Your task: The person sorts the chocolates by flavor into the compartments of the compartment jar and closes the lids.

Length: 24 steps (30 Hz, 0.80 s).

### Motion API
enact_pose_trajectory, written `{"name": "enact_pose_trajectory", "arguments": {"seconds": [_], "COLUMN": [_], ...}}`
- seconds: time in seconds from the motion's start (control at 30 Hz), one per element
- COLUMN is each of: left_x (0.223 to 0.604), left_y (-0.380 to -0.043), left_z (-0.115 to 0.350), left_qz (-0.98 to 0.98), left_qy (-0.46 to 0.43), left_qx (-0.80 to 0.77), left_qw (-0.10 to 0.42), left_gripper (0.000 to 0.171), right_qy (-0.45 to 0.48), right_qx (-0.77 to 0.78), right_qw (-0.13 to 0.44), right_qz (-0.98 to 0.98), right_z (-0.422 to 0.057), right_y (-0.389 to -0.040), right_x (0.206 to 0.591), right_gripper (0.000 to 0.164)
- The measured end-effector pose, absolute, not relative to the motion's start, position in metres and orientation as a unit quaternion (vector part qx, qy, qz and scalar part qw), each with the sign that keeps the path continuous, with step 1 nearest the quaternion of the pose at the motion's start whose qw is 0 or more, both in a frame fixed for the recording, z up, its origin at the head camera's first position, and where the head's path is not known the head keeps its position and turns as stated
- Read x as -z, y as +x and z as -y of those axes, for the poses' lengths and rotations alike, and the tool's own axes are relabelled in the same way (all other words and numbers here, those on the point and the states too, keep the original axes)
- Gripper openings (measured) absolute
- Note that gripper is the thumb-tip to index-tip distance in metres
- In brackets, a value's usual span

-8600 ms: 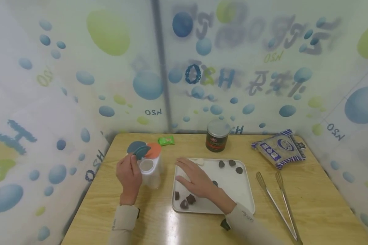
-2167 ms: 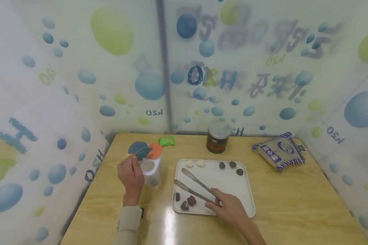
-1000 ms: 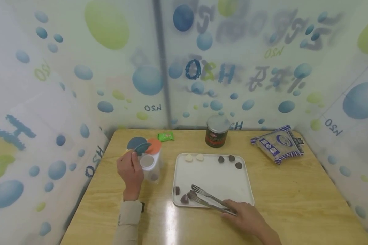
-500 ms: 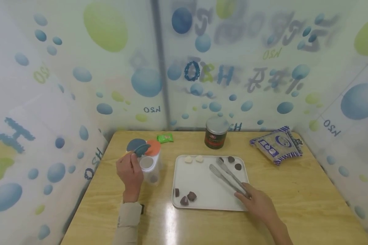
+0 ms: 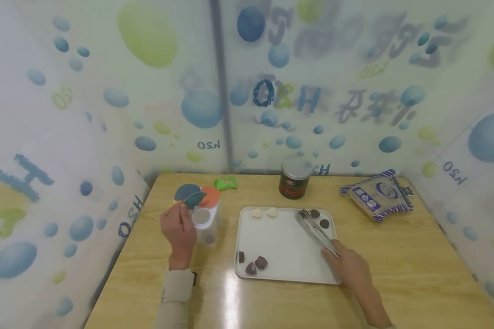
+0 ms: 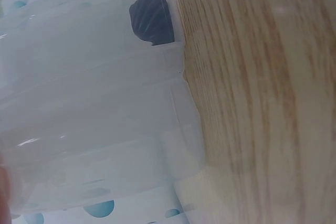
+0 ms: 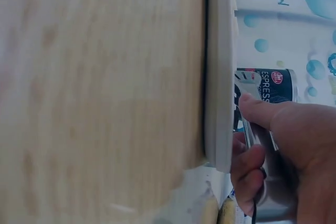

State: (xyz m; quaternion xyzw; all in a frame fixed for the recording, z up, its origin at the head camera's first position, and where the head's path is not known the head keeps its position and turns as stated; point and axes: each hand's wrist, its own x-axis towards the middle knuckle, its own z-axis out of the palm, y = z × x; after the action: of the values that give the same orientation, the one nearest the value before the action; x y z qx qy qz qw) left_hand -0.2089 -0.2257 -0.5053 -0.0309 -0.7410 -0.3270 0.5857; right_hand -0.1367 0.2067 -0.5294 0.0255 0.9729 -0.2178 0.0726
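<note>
My left hand (image 5: 179,233) pinches the raised teal lid (image 5: 195,199) of a clear container (image 5: 207,228) with several coloured lids. One dark shell-shaped chocolate (image 6: 152,18) lies at the bottom of its uncovered compartment. My right hand (image 5: 350,265) grips metal tongs (image 5: 319,235) over the right side of a white tray (image 5: 288,274). The tong tips are at a dark chocolate (image 5: 302,214), partly hidden; I cannot tell whether they clasp it. Two more dark chocolates (image 5: 324,224) lie right of the tips. In the right wrist view, fingers and thumb curl round the tong handles (image 7: 262,140).
Two cream-coloured chocolates (image 5: 257,213) lie at the tray's back left, three dark ones (image 5: 261,262) at its front left. Behind the tray stand an espresso tin (image 5: 294,183) and a green packet (image 5: 226,183). A striped bag (image 5: 378,195) lies at the back right of the table.
My right hand has picked up the tongs from the table's right side. They passed over the front-left chocolates, then moved to the back-right ones. My left hand has kept hold of the teal lid.
</note>
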Motion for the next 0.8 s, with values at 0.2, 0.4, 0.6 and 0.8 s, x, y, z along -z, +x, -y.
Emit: {"name": "enact_pose_trajectory", "arguments": {"seconds": [0.2,0.4,0.6,0.8], "left_x": [0.504,0.504,0.503,0.504], "left_y": [-0.21,-0.21,-0.211,-0.209], "left_z": [0.225,0.226,0.226,0.224], "left_qz": [0.746,0.742,0.74,0.743], "left_qy": [-0.032,-0.027,-0.028,-0.016], "left_qx": [0.327,0.333,0.333,0.334], "left_qw": [0.579,0.581,0.584,0.58], "left_gripper": [0.035,0.033,0.036,0.033], "right_qy": [0.035,0.021,0.0,-0.041], "right_qx": [0.232,0.243,0.246,0.274], "right_qw": [0.082,0.065,0.026,-0.002], "right_qz": [-0.969,-0.968,-0.969,-0.961], "right_z": [-0.209,-0.205,-0.192,-0.168], "right_y": [-0.137,-0.135,-0.133,-0.13], "right_x": [0.535,0.532,0.519,0.501], "right_gripper": [0.054,0.055,0.05,0.044]}}
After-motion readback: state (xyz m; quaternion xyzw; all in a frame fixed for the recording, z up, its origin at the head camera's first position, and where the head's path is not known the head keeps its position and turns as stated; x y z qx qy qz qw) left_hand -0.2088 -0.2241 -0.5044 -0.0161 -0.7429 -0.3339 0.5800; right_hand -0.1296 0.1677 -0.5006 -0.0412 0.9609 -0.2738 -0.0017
